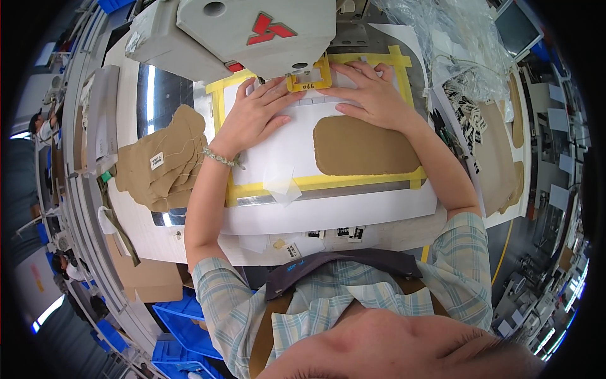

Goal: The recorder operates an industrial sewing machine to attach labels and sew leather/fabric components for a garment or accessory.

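The bare left hand (254, 115) and bare right hand (379, 98) lie flat, palms down, fingers extended, on a white sheet (271, 151) bordered with yellow tape (328, 182), a yellow rectangular frame (309, 86) between their fingertips and a rounded brown fabric panel (363, 146) beside the right wrist.

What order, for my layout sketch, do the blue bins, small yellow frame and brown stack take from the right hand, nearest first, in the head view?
1. Small yellow frame: just left of the right hand.
2. Brown stack: at left.
3. Blue bins: lower left, farthest.
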Available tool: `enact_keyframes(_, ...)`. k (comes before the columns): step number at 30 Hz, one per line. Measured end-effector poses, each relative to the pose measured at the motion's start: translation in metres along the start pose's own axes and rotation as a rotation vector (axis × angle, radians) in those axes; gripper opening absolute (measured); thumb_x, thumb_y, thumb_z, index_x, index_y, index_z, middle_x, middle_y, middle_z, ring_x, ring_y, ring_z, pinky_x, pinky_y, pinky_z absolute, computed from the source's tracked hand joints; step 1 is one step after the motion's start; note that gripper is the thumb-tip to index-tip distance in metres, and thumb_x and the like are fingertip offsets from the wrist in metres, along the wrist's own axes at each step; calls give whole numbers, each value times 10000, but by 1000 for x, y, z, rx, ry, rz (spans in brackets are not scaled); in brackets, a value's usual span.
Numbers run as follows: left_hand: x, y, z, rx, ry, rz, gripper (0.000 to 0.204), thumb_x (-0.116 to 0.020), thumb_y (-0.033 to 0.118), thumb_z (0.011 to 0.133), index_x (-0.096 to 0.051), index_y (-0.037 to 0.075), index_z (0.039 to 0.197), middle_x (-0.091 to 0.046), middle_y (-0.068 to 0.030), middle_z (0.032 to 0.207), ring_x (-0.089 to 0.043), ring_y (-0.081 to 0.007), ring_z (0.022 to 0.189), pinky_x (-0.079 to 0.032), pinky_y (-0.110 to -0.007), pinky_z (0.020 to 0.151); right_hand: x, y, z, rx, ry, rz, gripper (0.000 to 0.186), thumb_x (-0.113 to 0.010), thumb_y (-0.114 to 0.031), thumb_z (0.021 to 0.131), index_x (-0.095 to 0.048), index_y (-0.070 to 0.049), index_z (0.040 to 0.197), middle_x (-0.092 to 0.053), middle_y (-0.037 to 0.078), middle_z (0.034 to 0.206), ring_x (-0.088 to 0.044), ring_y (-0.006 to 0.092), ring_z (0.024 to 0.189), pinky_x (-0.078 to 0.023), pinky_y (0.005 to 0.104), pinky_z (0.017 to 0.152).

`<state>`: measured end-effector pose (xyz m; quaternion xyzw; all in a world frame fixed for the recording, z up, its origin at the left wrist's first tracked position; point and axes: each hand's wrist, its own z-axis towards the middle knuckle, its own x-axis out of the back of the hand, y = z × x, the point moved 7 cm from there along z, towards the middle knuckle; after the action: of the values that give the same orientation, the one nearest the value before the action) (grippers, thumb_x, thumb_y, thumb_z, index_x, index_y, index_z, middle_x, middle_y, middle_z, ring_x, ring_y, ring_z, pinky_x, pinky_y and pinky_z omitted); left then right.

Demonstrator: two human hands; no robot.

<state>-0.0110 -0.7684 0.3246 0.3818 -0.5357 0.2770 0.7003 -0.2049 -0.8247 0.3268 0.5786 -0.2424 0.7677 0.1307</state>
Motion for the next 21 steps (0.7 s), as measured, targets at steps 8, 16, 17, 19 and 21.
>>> enact_keyframes(8, -7, 7, 8, -28, -40, 57, 646, -539, 517, 914, -421, 238, 1484, -456, -53, 1493, -390, -298, 1383, -274, -580, 1022, -1, -1, -1, 28, 22, -25, 377, -570, -403, 937, -633, -344, 1305, -451, 47, 1469, -390, 226, 1303, -224, 490, 1013)
enact_keyframes(16, -9, 5, 13, -39, 0, 4, 653, -512, 601, 903, -501, 186, 1407, -533, -31, 1406, -473, -249, 1230, -309, -551, 981, -1, -3, 0, 22, 0, -19, 388, -581, -407, 929, -627, -342, 1309, -453, 61, 1463, -396, 236, 1301, -229, 500, 1009)
enact_keyframes(17, -10, 5, 14, -40, 0, 5, 656, -516, 605, 899, -505, 186, 1404, -531, -36, 1409, -473, -248, 1231, -309, -546, 979, -1, -3, 0, 19, -6, -22, 390, -583, -408, 928, -628, -340, 1309, -453, 62, 1462, -398, 238, 1300, -231, 500, 1007)
enact_keyframes(19, -10, 5, 16, -37, 4, 10, 659, -520, 609, 896, -509, 185, 1400, -529, -41, 1411, -473, -246, 1232, -309, -542, 977, 0, -1, -2, 24, 7, -28, 388, -585, -413, 925, -632, -335, 1302, -452, 64, 1462, -400, 241, 1300, -233, 502, 1005)
enact_keyframes(21, -9, 8, 18, -83, 39, 49, 664, -523, 615, 894, -509, 183, 1398, -530, -38, 1409, -476, -250, 1225, -307, -544, 977, 1, 1, -4, 29, 22, -37, 386, -587, -418, 922, -637, -330, 1295, -452, 66, 1461, -401, 244, 1300, -235, 504, 1003)
